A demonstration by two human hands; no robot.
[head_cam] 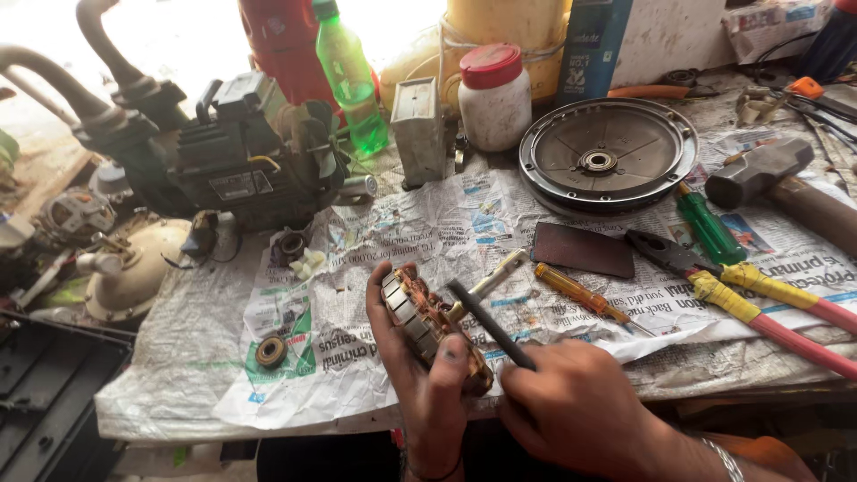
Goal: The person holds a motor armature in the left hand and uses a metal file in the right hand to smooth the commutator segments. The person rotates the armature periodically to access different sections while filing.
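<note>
We see the left hand (427, 375) clamped around a motor armature (427, 314) with copper-coloured windings, held tilted just above the near edge of the newspaper-covered workbench (375, 223). The right hand (578, 406) grips a thin dark tool (489, 325), its tip resting against the armature's upper end. The two hands sit close together, near the middle of the bench.

Just beyond the armature lie a pale metal shaft (500, 272) and an amber-handled screwdriver (585, 296). To the right we find a dark flat plate (582, 249), pliers (745, 299) with red and yellow-taped handles, a green-handled screwdriver (710, 228) and a hammer (786, 183). Farther off rests a round metal motor cover (607, 153). At the far left stands a dark pump motor (241, 156), with a green bottle (351, 76) and a white jar (494, 96) with a red lid beside it. A small bearing (270, 351) lies near left on the paper.
</note>
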